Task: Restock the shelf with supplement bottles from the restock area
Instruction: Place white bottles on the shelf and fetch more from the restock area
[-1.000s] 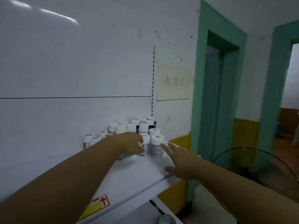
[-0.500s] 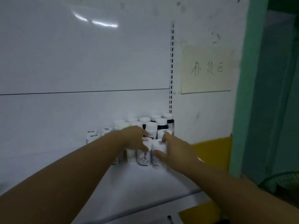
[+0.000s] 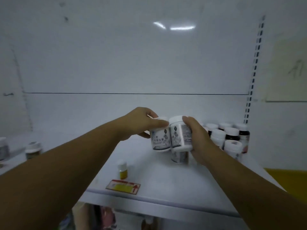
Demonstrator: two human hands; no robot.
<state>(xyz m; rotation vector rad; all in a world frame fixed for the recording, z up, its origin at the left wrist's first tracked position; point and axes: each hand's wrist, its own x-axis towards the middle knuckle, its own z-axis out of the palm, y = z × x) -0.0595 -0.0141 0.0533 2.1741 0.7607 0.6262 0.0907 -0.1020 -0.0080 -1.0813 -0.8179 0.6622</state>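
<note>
My left hand (image 3: 142,123) grips a white supplement bottle (image 3: 160,140) from above and lifts it off the white shelf (image 3: 162,183). Beside it, my right hand (image 3: 197,138) holds a second white bottle (image 3: 180,136) by its side, also raised and touching the first. Another bottle (image 3: 179,156) stands on the shelf just below them. A cluster of several white-capped bottles (image 3: 227,135), some dark, stands at the shelf's back right corner.
A small yellow bottle (image 3: 122,170) stands near the shelf's front, behind a red and yellow sticker (image 3: 123,186). Two bottles (image 3: 33,149) sit at the far left. A slotted upright (image 3: 254,68) and a paper sign (image 3: 289,70) are on the right.
Both hands closed round a bottle each and lifted them from the cluster, moving them left. The view has swung left and come closer to the shelf.
</note>
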